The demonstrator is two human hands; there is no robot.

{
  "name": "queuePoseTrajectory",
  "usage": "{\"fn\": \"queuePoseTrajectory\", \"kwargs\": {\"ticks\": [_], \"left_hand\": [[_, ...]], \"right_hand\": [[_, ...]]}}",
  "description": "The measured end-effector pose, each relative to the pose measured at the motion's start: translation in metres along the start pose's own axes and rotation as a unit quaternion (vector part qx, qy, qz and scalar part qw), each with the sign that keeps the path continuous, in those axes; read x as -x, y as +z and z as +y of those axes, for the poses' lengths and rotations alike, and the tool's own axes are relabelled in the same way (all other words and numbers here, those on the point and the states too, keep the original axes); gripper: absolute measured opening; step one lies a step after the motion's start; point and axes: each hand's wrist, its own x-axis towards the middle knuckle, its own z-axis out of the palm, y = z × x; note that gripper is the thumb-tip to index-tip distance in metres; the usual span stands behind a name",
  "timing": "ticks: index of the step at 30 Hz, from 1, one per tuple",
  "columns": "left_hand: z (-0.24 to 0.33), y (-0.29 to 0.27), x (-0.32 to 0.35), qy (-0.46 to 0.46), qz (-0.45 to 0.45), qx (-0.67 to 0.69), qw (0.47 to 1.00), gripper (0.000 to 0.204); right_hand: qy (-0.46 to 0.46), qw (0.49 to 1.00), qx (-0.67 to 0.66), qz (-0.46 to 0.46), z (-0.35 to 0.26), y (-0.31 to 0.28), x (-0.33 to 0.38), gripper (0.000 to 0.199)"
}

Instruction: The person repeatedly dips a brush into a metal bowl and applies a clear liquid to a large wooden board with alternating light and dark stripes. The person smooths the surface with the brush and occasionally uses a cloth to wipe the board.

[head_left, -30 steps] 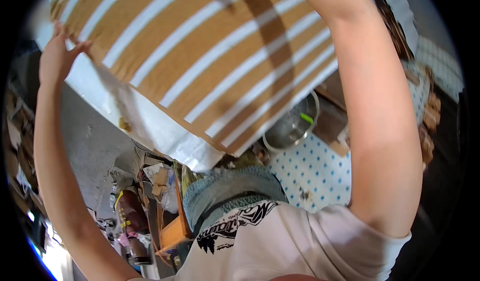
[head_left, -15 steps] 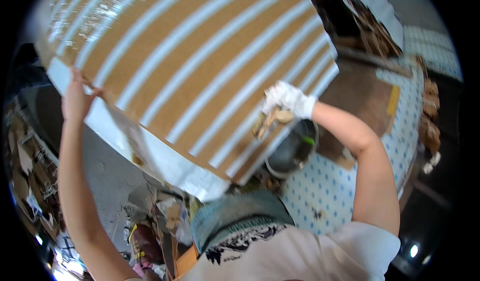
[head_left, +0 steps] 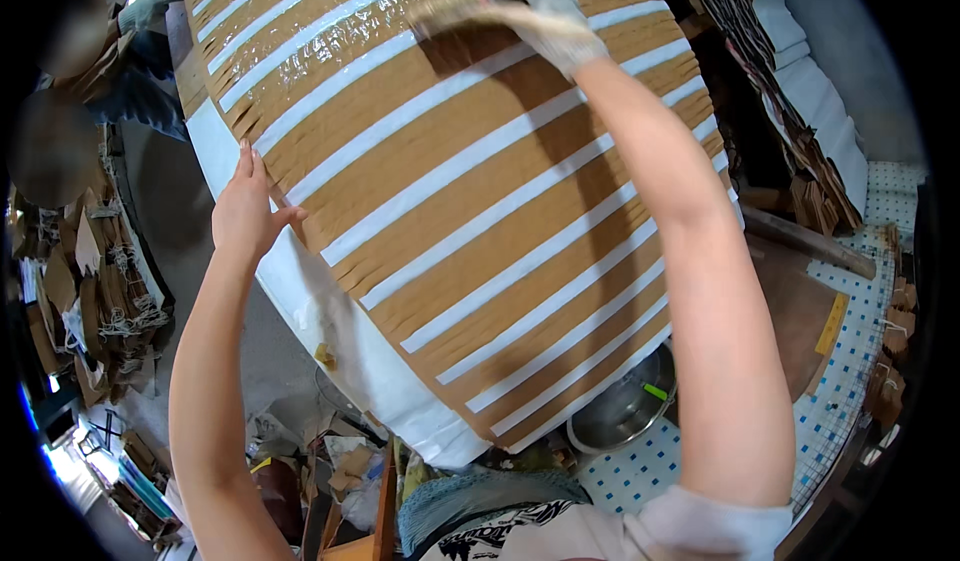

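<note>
Brown paper strips (head_left: 440, 146) lie side by side with white gaps between them, over a white sheet (head_left: 400, 386) that hangs past the near left edge. Toward the far left the strips look wet and glossy. In my gloved right hand (head_left: 548, 23) is a wide brush (head_left: 450, 15) with a pale wooden handle, blurred by motion, low over the far strips. My bare left hand (head_left: 245, 206) rests on the left ends of the strips, fingers stretched and thumb apart.
A metal bowl (head_left: 620, 423) with a green-handled tool (head_left: 655, 392) stands by the near right corner. Dark layered sheets (head_left: 735, 41) are stacked at the far right. Another person's gloved hand (head_left: 150, 3) shows far left. Paper scraps (head_left: 350, 461) lie below.
My right hand has swung up and away from beside the bowl to the far strips, carrying the brush. My left hand stays at the left edge. The view has shifted.
</note>
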Motion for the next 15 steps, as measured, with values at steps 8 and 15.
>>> {"fn": "queuePoseTrajectory", "kwargs": {"ticks": [8,15], "left_hand": [[-0.008,0.008,0.006,0.003,0.016,0.035,0.999,0.114],[0.004,0.007,-0.002,0.007,0.012,0.04,0.999,0.115]], "right_hand": [[0.003,0.993,-0.013,-0.12,-0.011,-0.127,0.317,0.024],[0.411,0.91,-0.06,-0.024,-0.002,-0.147,0.344,0.044]]}}
